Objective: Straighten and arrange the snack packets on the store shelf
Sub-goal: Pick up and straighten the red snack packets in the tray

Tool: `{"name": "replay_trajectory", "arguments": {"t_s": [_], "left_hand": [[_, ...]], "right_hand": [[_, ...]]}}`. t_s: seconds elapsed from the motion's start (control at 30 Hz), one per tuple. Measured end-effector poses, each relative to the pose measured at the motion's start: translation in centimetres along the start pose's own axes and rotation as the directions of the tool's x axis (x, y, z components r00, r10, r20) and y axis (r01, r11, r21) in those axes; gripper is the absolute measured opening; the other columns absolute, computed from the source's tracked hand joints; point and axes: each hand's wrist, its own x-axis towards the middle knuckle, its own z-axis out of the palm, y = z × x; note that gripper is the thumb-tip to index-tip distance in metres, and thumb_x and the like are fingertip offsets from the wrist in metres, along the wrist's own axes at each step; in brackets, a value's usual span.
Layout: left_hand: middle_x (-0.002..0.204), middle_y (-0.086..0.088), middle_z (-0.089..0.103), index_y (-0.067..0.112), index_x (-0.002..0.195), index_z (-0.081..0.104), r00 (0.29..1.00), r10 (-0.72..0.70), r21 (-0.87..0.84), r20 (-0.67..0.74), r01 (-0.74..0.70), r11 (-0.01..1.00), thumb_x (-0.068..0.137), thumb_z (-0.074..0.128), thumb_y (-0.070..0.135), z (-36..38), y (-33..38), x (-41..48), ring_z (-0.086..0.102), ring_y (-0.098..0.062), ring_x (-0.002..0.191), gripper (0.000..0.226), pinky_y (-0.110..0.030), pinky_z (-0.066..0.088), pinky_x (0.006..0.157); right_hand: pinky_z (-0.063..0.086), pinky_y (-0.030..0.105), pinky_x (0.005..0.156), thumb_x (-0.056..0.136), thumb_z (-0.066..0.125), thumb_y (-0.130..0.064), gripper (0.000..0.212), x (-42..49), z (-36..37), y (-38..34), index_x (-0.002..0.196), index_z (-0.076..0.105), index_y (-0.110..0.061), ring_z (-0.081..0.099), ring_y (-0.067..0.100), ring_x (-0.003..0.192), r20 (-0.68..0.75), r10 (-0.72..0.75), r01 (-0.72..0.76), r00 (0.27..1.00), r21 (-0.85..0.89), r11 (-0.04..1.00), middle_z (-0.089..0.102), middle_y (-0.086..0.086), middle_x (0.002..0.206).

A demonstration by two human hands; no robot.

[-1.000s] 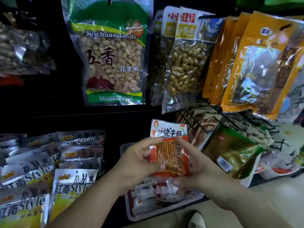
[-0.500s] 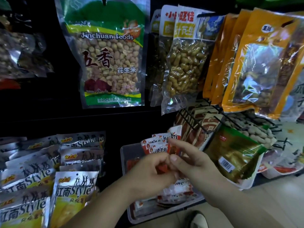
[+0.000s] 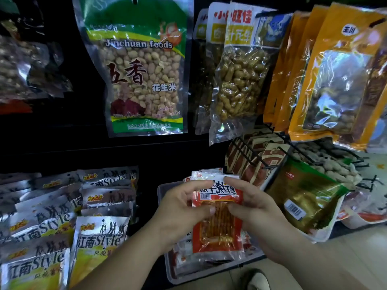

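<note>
Snack packet (image 3: 217, 222), red with its print upside down, is over the clear tray (image 3: 162, 191), pinched by left hand (image 3: 180, 216) and right hand (image 3: 255, 214). Best turned upright, smoothed flat, then slotted squarely among the tray's packets.

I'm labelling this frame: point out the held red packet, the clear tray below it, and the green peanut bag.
red packet (image 3: 217, 227): head view, its clear window.
clear tray (image 3: 173, 276): head view, front left corner.
green peanut bag (image 3: 144, 80): head view, its peanut window.
</note>
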Motion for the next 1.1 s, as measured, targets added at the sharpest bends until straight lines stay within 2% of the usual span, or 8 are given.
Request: {"name": "replay_trajectory", "arguments": {"t_s": [0.17, 0.3, 0.47, 0.57, 0.73, 0.87, 0.97, 1.1], "left_hand": [[0.113, 0.002, 0.077, 0.039, 0.138, 0.054, 0.997, -0.018, -0.04, 0.071, 0.021, 0.999, 0.082, 0.079, -0.004, -0.5, 0.2, 0.2, 0.073, -0.016, 0.106, 0.075, -0.031, 0.061, 0.084], [0.113, 0.003, 0.076, 0.033, 0.132, 0.064, 0.983, -0.062, 0.084, 0.172, 0.048, 0.995, 0.083, 0.076, -0.011, -0.1, 0.2, -0.1, 0.075, -0.02, 0.102, 0.068, -0.048, 0.063, 0.083], [0.113, 0.004, 0.076, 0.026, 0.129, 0.067, 0.999, -0.009, 0.023, 0.046, 0.008, 1.0, 0.083, 0.075, -0.012, -0.1, -0.1, 0.6, 0.076, -0.02, 0.099, 0.06, -0.046, 0.065, 0.077], [0.113, 0.006, 0.076, 0.032, 0.126, 0.067, 0.999, -0.016, 0.045, 0.045, 0.014, 0.999, 0.083, 0.078, -0.008, -0.3, -0.5, 0.6, 0.075, -0.015, 0.1, 0.059, -0.036, 0.064, 0.077], [0.12, 0.018, 0.061, 0.045, 0.113, 0.067, 0.956, 0.27, 0.415, -0.115, -0.201, 0.887, 0.082, 0.085, 0.015, -0.1, -0.9, 0.9, 0.059, 0.011, 0.101, 0.047, -0.008, 0.05, 0.082], [0.116, 0.022, 0.068, 0.048, 0.128, 0.061, 0.987, 0.163, 0.314, -0.013, -0.15, 0.937, 0.086, 0.08, 0.037, 1.7, -0.9, 0.8, 0.064, 0.008, 0.105, 0.047, -0.022, 0.058, 0.087], [0.108, 0.013, 0.075, 0.037, 0.127, 0.061, 0.99, 0.137, 0.327, -0.031, -0.119, 0.937, 0.091, 0.074, 0.018, 1.6, -1.4, 1.2, 0.071, -0.003, 0.1, 0.043, -0.038, 0.061, 0.09], [0.104, 0.008, 0.077, 0.029, 0.117, 0.063, 0.997, 0.049, 0.249, -0.067, -0.031, 0.968, 0.099, 0.06, 0.001, 0.8, -1.5, 1.5, 0.074, -0.007, 0.096, 0.033, -0.041, 0.062, 0.089]], "right_hand": [[0.057, 0.062, 0.093, 0.089, 0.072, 0.003, 0.041, 0.3, -0.2, -0.3, 0.123, 0.073, -0.02, 0.074, 0.035, 0.104, -0.112, 0.021, -0.009, 0.994, 0.111, 0.994, 0.077, 0.012, 0.111], [0.061, 0.059, 0.086, 0.089, 0.074, -0.001, 0.045, 0.6, -0.6, -0.4, 0.125, 0.07, -0.026, 0.075, 0.032, 0.103, -0.241, 0.017, 0.039, 0.97, 0.227, 0.973, 0.076, 0.01, 0.114], [0.06, 0.047, 0.091, 0.074, 0.081, 0.011, 0.104, -0.6, -0.7, -0.8, 0.149, 0.04, -0.046, 0.071, 0.026, 0.115, 0.128, 0.056, -0.049, 0.99, -0.057, 0.997, 0.072, -0.001, 0.128], [0.06, 0.054, 0.092, 0.078, 0.072, 0.024, 0.119, -0.7, -0.6, -1.0, 0.157, 0.021, -0.049, 0.072, 0.031, 0.112, 0.103, 0.056, -0.047, 0.993, -0.082, 0.995, 0.074, 0.005, 0.123], [0.06, 0.03, 0.074, 0.083, 0.07, 0.022, 0.113, -0.6, -0.1, -1.1, 0.159, 0.022, -0.046, 0.076, 0.019, 0.098, 0.075, -0.022, 0.036, 0.997, -0.191, 0.981, 0.078, 0.001, 0.115], [0.061, 0.035, 0.085, 0.087, 0.071, 0.017, 0.11, -0.7, 0.5, -1.0, 0.159, 0.019, -0.049, 0.073, 0.021, 0.11, 0.215, -0.066, 0.124, 0.974, -0.268, 0.955, 0.077, 0.0, 0.116], [0.059, 0.041, 0.094, 0.09, 0.071, 0.01, 0.103, -1.3, 1.0, -0.8, 0.158, 0.021, -0.051, 0.07, 0.03, 0.115, 0.321, -0.073, 0.165, 0.944, -0.269, 0.949, 0.075, 0.01, 0.116], [0.062, 0.028, 0.079, 0.09, 0.078, -0.015, 0.089, -0.2, -0.3, -0.7, 0.151, 0.032, -0.061, 0.074, 0.013, 0.094, -0.029, -0.293, 0.245, 0.956, -0.474, 0.846, 0.058, -0.014, 0.13]]}}
